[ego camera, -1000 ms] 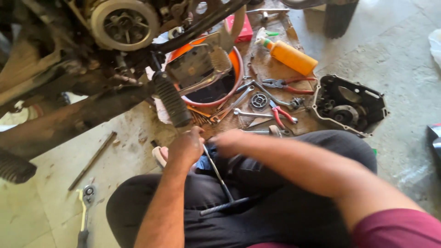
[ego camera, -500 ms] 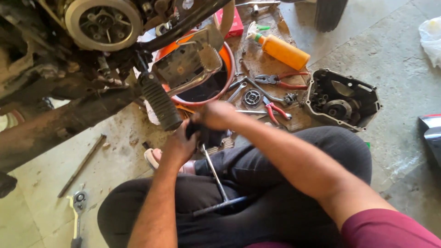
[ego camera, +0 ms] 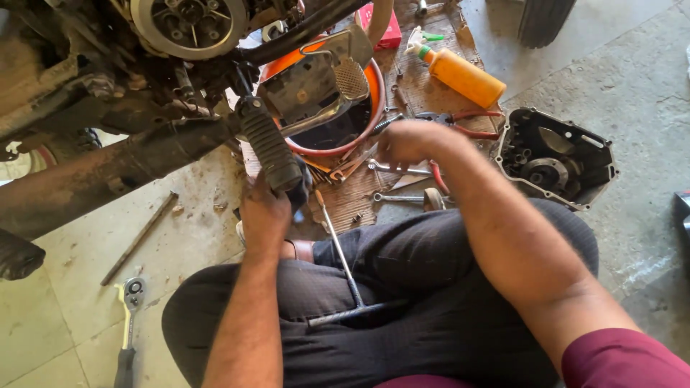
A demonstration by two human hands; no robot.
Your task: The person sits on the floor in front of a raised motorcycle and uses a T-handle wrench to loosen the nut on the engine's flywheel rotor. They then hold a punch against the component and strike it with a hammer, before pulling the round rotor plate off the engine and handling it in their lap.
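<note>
On a concrete workshop floor (ego camera: 632,86), the seated person's left hand (ego camera: 264,215) closed its grip on the motorcycle's rubber footpeg (ego camera: 272,147), seemingly for steadiness. Right of that grip, the right hand (ego camera: 406,140), fingers curled, reached among spanners (ego camera: 402,197); whether it held one could not be told.

One orange bottle (ego camera: 460,74), one orange basin (ego camera: 374,86) — two ratchets (ego camera: 128,323).
</note>
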